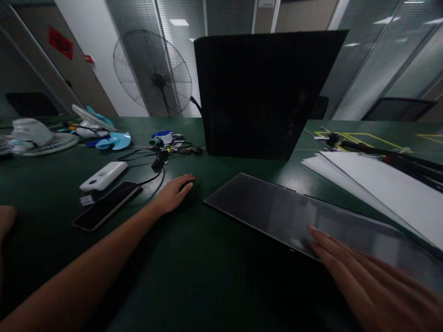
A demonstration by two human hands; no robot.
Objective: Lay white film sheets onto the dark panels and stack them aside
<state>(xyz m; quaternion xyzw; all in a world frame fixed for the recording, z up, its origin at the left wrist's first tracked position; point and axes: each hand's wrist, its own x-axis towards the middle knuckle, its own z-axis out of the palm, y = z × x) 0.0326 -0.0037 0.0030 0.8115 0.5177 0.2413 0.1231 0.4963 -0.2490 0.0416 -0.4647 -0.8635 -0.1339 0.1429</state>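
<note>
My left hand (175,191) rests on the green tabletop, fingers stretched forward and nothing in them. Beside it, to the left, lie a dark smartphone (109,206) with a cable attached and a white power bank-like device (104,176). A long, thin, glossy dark panel (266,203), like a bare display screen, lies flat and slanted across the right side. My right hand (377,286) is over its near edge with fingers extended; whether the fingertips press on the surface I cannot tell. The panel's right end is partly hidden by that hand.
A large black upright panel (266,97) stands at the back middle. White sheets (384,184) lie at the right, near black rods. Tangled cables (161,159), a light-blue fan blade (114,140) and white fan parts (32,133) lie left. Another person's hand (6,219) shows at the left edge.
</note>
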